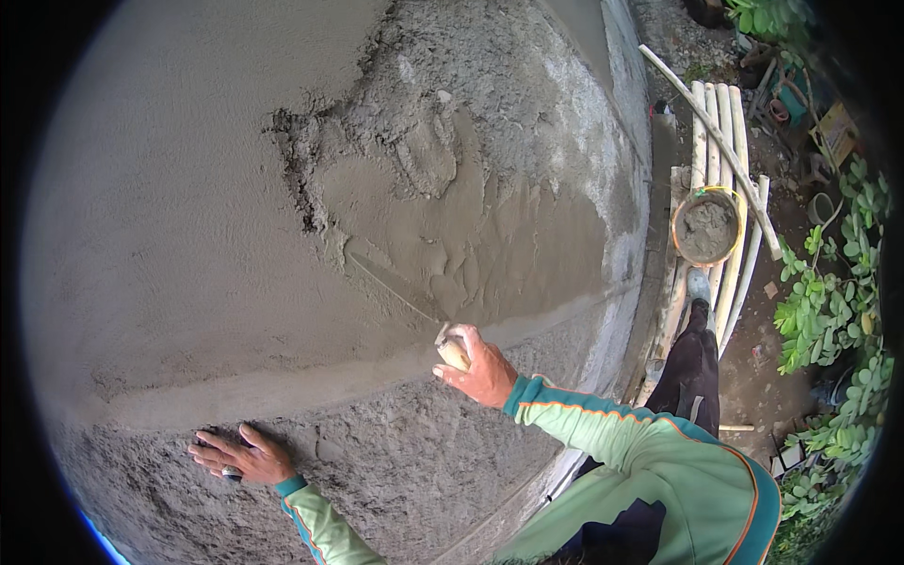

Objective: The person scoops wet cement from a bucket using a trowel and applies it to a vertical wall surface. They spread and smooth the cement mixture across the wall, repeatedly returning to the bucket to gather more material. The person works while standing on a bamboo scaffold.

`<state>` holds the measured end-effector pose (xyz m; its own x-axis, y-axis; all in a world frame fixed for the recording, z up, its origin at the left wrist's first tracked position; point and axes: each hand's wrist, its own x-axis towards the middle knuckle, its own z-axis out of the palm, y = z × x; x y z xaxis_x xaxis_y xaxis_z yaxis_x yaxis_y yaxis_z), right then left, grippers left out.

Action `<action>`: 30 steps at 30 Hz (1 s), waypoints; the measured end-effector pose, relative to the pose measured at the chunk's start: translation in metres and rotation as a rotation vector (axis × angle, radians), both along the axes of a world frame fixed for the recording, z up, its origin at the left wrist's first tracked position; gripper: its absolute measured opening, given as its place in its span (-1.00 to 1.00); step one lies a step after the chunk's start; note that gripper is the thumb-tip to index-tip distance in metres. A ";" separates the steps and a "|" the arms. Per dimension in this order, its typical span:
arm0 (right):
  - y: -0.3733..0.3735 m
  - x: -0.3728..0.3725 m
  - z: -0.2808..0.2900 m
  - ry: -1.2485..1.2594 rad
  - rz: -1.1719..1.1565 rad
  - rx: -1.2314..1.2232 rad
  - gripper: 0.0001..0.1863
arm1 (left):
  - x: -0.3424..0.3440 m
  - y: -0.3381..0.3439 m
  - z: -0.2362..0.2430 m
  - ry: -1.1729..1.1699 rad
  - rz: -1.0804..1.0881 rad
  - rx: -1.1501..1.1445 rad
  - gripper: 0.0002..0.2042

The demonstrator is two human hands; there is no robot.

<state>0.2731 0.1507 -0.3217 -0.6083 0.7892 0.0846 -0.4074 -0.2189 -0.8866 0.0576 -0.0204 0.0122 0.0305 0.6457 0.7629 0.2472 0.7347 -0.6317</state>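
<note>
My right hand is wrapped round the pale handle of a trowel. Its pointed metal blade lies against wet grey mortar on the wall, close to the edge of a smoother plastered area. Fingers spread, my left hand rests on the rough grey wall surface, just below a plastered strip. A dark ring shows on one of its fingers. Green sleeves with teal cuffs cover both my arms.
A bucket of mortar stands on pale poles laid side by side, near my foot. One loose pole crosses them at a slant. Leafy plants and scattered objects line the ground at the right.
</note>
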 end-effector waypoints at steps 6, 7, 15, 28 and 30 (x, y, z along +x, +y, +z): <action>0.145 -0.001 -0.099 0.007 -0.185 -0.502 -0.46 | -0.010 0.007 -0.003 -0.003 -0.001 0.006 -0.14; 0.164 -0.003 -0.111 0.119 -0.084 -0.558 -0.44 | -0.012 0.008 -0.006 -0.012 -0.005 0.028 -0.12; 0.256 -0.046 -0.095 0.241 0.398 -0.474 -0.38 | -0.011 0.012 -0.010 0.001 0.030 0.022 -0.12; 0.166 -0.039 -0.190 -0.267 0.261 0.267 -0.47 | -0.014 0.020 -0.015 -0.093 0.018 0.045 -0.01; 0.188 -0.029 -0.195 -0.196 0.211 0.277 -0.47 | -0.017 0.019 -0.014 -0.087 0.035 0.036 -0.01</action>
